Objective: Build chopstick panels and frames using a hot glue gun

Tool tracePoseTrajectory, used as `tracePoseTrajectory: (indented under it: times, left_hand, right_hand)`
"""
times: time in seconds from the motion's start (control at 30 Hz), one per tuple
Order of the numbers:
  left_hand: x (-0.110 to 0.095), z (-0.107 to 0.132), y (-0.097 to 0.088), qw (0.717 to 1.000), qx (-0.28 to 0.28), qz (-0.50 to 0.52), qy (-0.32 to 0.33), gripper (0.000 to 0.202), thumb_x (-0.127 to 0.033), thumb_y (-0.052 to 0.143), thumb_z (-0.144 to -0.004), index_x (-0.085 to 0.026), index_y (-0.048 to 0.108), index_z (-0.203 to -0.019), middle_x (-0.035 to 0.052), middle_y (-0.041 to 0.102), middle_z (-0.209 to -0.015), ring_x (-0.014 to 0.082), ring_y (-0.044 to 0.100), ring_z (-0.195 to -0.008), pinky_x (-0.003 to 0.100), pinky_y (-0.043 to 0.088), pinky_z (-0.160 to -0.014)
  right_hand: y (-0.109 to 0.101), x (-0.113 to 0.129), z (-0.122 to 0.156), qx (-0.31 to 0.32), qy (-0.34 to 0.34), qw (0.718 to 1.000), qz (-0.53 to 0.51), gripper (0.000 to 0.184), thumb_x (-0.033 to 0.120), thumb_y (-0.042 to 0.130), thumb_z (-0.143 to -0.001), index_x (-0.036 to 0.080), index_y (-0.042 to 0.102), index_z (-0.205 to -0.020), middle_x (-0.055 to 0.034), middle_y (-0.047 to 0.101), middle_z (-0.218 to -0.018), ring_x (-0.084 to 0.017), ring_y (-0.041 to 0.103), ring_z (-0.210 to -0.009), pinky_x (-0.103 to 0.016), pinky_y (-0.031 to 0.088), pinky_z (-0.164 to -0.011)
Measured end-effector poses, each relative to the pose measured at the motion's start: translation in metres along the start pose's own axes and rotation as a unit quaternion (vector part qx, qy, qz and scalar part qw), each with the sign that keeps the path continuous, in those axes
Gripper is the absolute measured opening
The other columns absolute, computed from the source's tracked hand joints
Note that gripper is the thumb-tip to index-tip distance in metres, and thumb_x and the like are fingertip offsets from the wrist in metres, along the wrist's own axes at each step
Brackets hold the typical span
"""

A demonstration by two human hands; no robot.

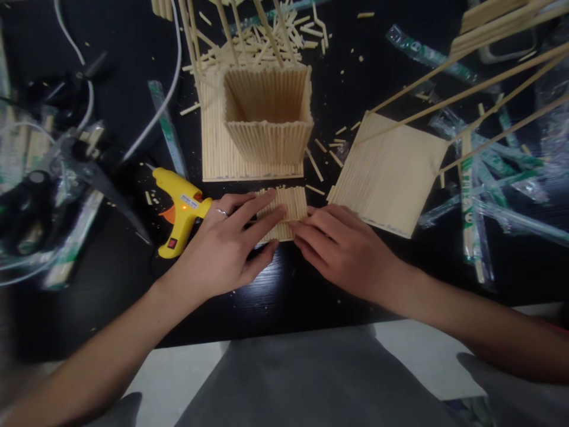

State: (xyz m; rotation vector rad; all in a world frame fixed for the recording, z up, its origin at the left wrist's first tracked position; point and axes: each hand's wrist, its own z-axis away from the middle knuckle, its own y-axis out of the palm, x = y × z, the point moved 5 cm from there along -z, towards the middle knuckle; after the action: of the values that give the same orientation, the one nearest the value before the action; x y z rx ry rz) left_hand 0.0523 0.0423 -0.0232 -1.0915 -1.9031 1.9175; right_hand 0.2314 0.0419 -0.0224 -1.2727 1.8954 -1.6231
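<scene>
A small panel of wooden sticks (296,204), glued side by side, lies on the dark table between my hands. My left hand (231,243), with a ring on one finger, rests its outstretched fingers across the panel's top; its thumb is by the near edge. The fingers of my right hand (342,243) are bent together and pinch the panel's right edge. Beside my left hand lies a yellow hot glue gun (184,207) with a lit orange light. Beyond the panel stands a square stick box (269,142) on a flat stick base (211,142).
At right, another stick base (391,172) carries long slanting sticks. Plastic chopstick wrappers (493,172) lie farther right. Cut stick pieces (262,44) are heaped behind the box. Scissors (98,178) and a white cable (166,101) lie at left. The table's front edge (284,333) is near.
</scene>
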Motion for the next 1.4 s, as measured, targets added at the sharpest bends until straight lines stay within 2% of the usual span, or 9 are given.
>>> tracePoseTrajectory:
  times: [0.4,0.6,0.77,0.83,0.9,0.97,1.1,1.23,1.4]
  left_hand:
    - [0.002,0.001,0.000,1.000,0.001,0.011,-0.017,0.046,-0.030,0.065,-0.097,-0.016,0.064,-0.140,0.0146,0.059,-0.153,0.0362,0.059,-0.132,0.055,0.050,-0.111]
    - [0.006,0.000,-0.001,0.999,0.025,0.001,-0.023,0.048,-0.034,0.063,-0.098,-0.021,0.060,-0.144,0.0124,0.056,-0.156,0.0376,0.059,-0.130,0.059,0.049,-0.109]
    - [0.013,0.002,-0.027,1.000,0.005,0.015,-0.021,0.053,-0.036,0.064,-0.098,-0.026,0.055,-0.149,0.0131,0.051,-0.160,0.0350,0.054,-0.141,0.054,0.044,-0.117]
    - [0.022,0.008,-0.047,0.998,-0.024,-0.009,-0.066,0.046,-0.035,0.064,-0.098,-0.024,0.059,-0.142,0.0129,0.057,-0.152,0.0340,0.056,-0.138,0.053,0.042,-0.118]
    - [0.034,0.021,-0.067,0.987,-0.065,-0.033,-0.144,0.034,-0.039,0.064,-0.096,-0.021,0.066,-0.125,0.0116,0.067,-0.134,0.0345,0.061,-0.127,0.053,0.044,-0.115]
    - [0.046,0.036,-0.075,0.975,-0.050,-0.063,-0.207,0.034,-0.044,0.059,-0.095,-0.020,0.065,-0.118,0.0111,0.069,-0.121,0.0364,0.061,-0.122,0.054,0.045,-0.112]
    - [0.061,0.062,-0.068,0.941,0.015,-0.191,-0.279,0.050,-0.056,0.056,-0.087,-0.017,0.061,-0.119,0.0158,0.062,-0.116,0.0426,0.059,-0.117,0.060,0.048,-0.107]
    - [0.065,0.065,-0.051,0.919,0.081,-0.250,-0.295,0.059,-0.063,0.050,-0.086,-0.014,0.062,-0.116,0.0201,0.060,-0.108,0.0463,0.059,-0.108,0.061,0.052,-0.095]
    - [0.061,0.056,-0.050,0.920,0.068,-0.229,-0.311,0.047,-0.058,0.050,-0.089,-0.016,0.063,-0.107,0.0168,0.063,-0.100,0.0426,0.061,-0.101,0.056,0.053,-0.092]
  right_hand:
    - [-0.002,0.000,-0.002,0.014,0.011,1.000,0.001,0.015,0.012,0.058,-0.101,0.008,0.073,-0.105,-0.0104,0.068,-0.091,-0.027,0.066,-0.093,-0.041,0.057,-0.080]
    - [-0.002,-0.001,-0.003,0.022,0.017,1.000,-0.003,0.017,0.013,0.055,-0.104,0.012,0.071,-0.105,-0.0096,0.068,-0.092,-0.025,0.064,-0.092,-0.041,0.056,-0.080]
    - [-0.003,-0.001,-0.003,0.019,0.014,1.000,0.000,0.016,0.013,0.056,-0.103,0.012,0.071,-0.107,-0.0095,0.069,-0.094,-0.025,0.064,-0.092,-0.040,0.056,-0.079]
    - [-0.003,-0.001,-0.003,0.019,0.011,1.000,0.000,0.016,0.012,0.056,-0.103,0.011,0.071,-0.107,-0.0097,0.069,-0.094,-0.025,0.065,-0.092,-0.040,0.056,-0.078]
    - [-0.003,-0.001,-0.003,0.020,0.012,1.000,0.001,0.015,0.011,0.057,-0.102,0.011,0.072,-0.106,-0.0097,0.070,-0.095,-0.025,0.065,-0.093,-0.040,0.055,-0.077]
    - [-0.003,-0.001,-0.004,0.019,0.014,1.000,0.002,0.015,0.012,0.057,-0.102,0.011,0.072,-0.104,-0.0097,0.070,-0.094,-0.025,0.065,-0.093,-0.040,0.055,-0.077]
    - [-0.003,-0.001,-0.004,0.018,0.013,1.000,0.006,0.015,0.013,0.057,-0.103,0.011,0.072,-0.105,-0.0098,0.070,-0.095,-0.025,0.065,-0.093,-0.039,0.054,-0.077]
    - [-0.002,-0.002,-0.003,0.028,0.014,0.999,0.008,0.017,0.014,0.054,-0.104,0.013,0.071,-0.105,-0.0105,0.070,-0.097,-0.025,0.064,-0.093,-0.039,0.054,-0.077]
    - [-0.002,-0.002,-0.003,0.021,0.014,1.000,0.007,0.017,0.015,0.054,-0.104,0.012,0.071,-0.104,-0.0104,0.069,-0.096,-0.025,0.063,-0.091,-0.039,0.053,-0.077]
